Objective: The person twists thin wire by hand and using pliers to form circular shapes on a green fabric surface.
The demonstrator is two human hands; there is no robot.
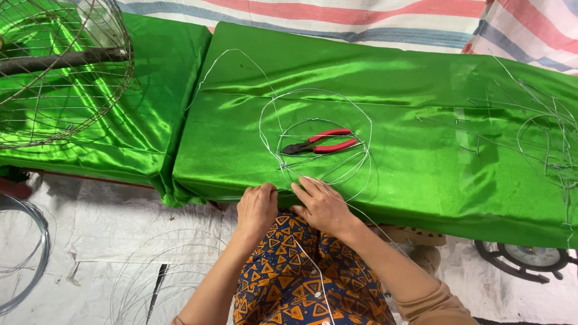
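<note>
Thin silver wire rings (pixel 316 135) lie on a table covered in shiny green cloth (pixel 421 150). Red-handled pliers (pixel 319 144) rest inside the rings. My left hand (pixel 257 207) is curled at the table's near edge, fingers closed by the wire. My right hand (pixel 322 204) sits just beside it, fingers pinching a strand of the wire where the rings reach the edge. A loose wire end runs down over my patterned orange and blue lap (pixel 301 277).
A round wire cage frame (pixel 60 72) stands at the far left on a second green-covered table. More bent wires (pixel 542 132) lie at the right. Wire coils (pixel 24 253) rest on the white floor sheet at left. A striped tarp (pixel 361 18) hangs behind.
</note>
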